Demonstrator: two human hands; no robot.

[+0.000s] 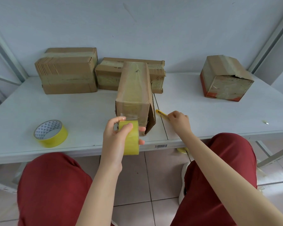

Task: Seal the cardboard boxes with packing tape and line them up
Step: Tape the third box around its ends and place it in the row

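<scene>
Noted box (134, 88) lying lengthwise at mid-table (55, 103), near end close to front edge, tape along top and down near face, right side flap slightly ajar. Logged left hand (119, 136) clasped round yellow roll (131, 141), held just before box's near face, with clear strip (129, 118) running from roll onto that face. Logged right hand (178, 121) low on table just right of box, fingers curled on near end of yellow knife (161, 113) lying flat. Found spare roll (51, 133) flat at left front. Recorded taped boxes at back: left box (67, 70) and flat box (108, 74) side by side, right box (225, 77) well apart.
</scene>
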